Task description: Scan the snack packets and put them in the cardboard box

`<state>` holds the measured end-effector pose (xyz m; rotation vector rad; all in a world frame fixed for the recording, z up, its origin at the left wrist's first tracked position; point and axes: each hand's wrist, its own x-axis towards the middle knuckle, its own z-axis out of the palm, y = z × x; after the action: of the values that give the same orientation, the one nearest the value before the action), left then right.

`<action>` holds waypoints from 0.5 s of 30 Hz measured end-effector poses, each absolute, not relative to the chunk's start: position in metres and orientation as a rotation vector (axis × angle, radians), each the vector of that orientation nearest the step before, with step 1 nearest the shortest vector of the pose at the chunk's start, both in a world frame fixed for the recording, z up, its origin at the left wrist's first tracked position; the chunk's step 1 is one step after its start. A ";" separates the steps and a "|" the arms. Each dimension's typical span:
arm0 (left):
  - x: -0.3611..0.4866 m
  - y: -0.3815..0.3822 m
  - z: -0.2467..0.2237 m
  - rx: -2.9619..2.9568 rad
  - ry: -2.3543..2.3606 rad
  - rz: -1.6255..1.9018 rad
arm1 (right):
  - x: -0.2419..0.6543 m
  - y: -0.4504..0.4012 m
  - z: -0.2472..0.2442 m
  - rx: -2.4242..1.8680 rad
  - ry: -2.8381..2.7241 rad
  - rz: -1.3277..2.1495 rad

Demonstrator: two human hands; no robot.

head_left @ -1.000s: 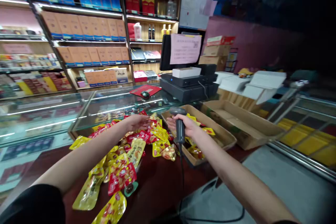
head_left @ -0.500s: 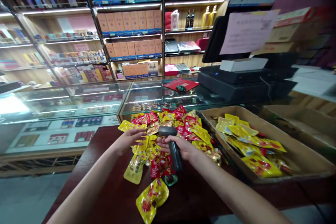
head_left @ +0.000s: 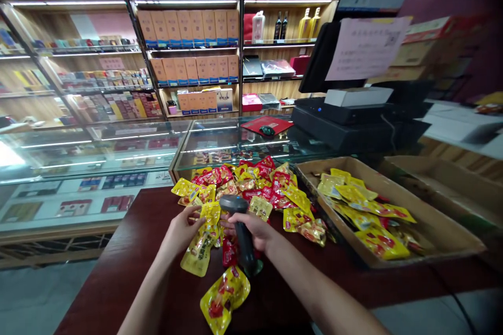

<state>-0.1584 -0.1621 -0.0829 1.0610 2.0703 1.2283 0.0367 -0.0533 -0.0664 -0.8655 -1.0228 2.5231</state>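
Observation:
My right hand (head_left: 251, 230) is wrapped around the handle of a dark barcode scanner (head_left: 244, 243), its head tilted toward the pile. Closed at the left edge of a yellow snack packet (head_left: 210, 213) is my left hand (head_left: 181, 231), thumb and fingers pinching it. The right fingertips come close to that packet's other side. Below it lies a paler yellow packet (head_left: 196, 257). A yellow and red packet (head_left: 225, 298) rests alone nearer me, and a red packet (head_left: 229, 252) shows beside the scanner. Behind both hands spreads a heap of red and yellow packets (head_left: 275, 183).
To the right stands a cardboard box (head_left: 444, 220) holding several yellow packets, with another box (head_left: 432, 167) behind it. A glass display counter (head_left: 188, 136) borders the dark red tabletop (head_left: 129, 251). A monitor (head_left: 320, 57) stands at the back right, before shelves of boxed goods.
My left hand has moved down and closed at a yellow packet's edge. My right hand has brought the scanner left and lower. The view has shifted slightly.

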 end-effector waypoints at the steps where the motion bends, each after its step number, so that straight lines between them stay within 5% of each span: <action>1: -0.157 -0.161 -0.082 1.092 2.071 1.222 | 0.036 -0.054 -0.068 -0.848 -1.018 2.509; 8: -0.134 -0.132 -0.064 0.955 1.763 1.504 | 0.049 -0.048 -0.052 -0.815 -1.072 2.349; 15: -0.108 -0.085 -0.045 0.880 1.523 1.363 | 0.078 -0.037 -0.029 -0.793 -1.104 2.099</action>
<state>-0.1076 -0.0848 -0.0452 0.8804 1.5229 1.3631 0.0778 -0.0366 -0.0290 -0.7927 -1.1036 2.0989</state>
